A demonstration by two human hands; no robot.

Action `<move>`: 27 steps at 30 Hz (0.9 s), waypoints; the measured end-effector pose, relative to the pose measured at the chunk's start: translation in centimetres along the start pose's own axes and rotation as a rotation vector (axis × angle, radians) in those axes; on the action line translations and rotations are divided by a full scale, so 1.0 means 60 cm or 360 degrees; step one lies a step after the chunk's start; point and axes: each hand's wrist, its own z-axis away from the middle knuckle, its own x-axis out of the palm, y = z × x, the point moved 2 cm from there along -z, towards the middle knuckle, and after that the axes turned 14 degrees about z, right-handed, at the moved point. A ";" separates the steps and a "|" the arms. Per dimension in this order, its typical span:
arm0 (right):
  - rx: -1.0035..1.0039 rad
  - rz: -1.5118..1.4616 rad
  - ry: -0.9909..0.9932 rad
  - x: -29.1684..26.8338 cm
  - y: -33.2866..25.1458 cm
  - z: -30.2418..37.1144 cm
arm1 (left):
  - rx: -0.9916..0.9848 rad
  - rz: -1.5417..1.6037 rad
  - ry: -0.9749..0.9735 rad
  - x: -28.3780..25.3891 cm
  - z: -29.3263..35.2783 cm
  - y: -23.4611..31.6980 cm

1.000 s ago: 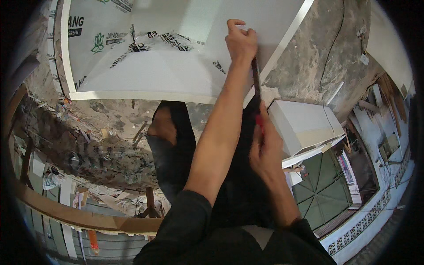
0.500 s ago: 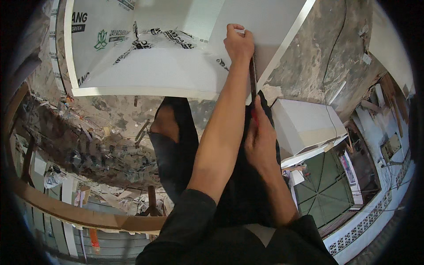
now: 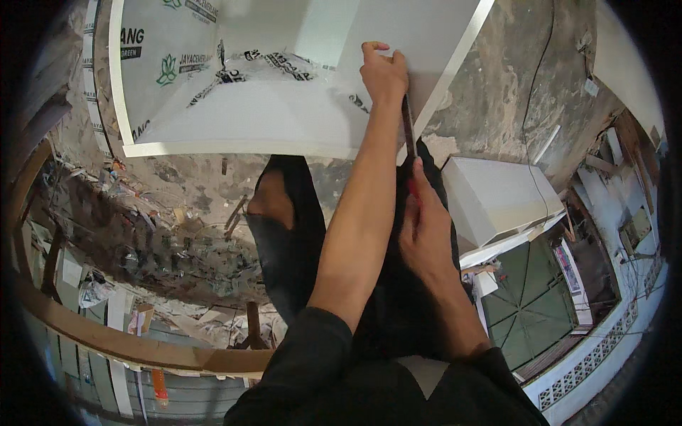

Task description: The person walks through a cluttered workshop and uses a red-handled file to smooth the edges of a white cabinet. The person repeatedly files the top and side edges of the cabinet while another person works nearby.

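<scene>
My right hand (image 3: 428,220) is closed around the red handle (image 3: 413,187) of a long, flat, dark tool that looks like a file (image 3: 408,128). Its blade runs forward along the right side of a white open box-shaped cabinet (image 3: 241,150). My left hand (image 3: 384,74) is at the blade's far end, fingers curled over it; the fingertips' exact grip is partly hidden. The blade lies close to the cabinet's right front corner, and whether it touches the edge cannot be told. Printed plastic film covers parts of the cabinet's inside.
A second white box (image 3: 497,199) stands on the right, near a green panel (image 3: 529,295). Rubble and scraps (image 3: 163,234) litter the ground at left. A curved-looking wooden beam (image 3: 142,348) crosses the lower left. A thin cable (image 3: 533,92) runs over the stained concrete floor (image 3: 497,99).
The view has shifted slightly, so the cabinet sits a little differently in it. Both hands keep their hold on the file, with little visible movement along the edge.
</scene>
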 end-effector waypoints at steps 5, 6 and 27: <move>0.0004 -0.0020 -0.0054 0.022 0.006 -0.007 | 0.0005 -0.0133 0.0018 -0.009 -0.006 -0.007; 0.0002 -0.0011 -0.0053 0.024 0.005 -0.011 | 0.0024 -0.0174 0.0000 -0.008 -0.010 -0.005; 0.0035 0.0011 -0.0099 0.015 0.003 0.013 | -0.0159 -0.0542 -0.0079 -0.019 0.015 0.010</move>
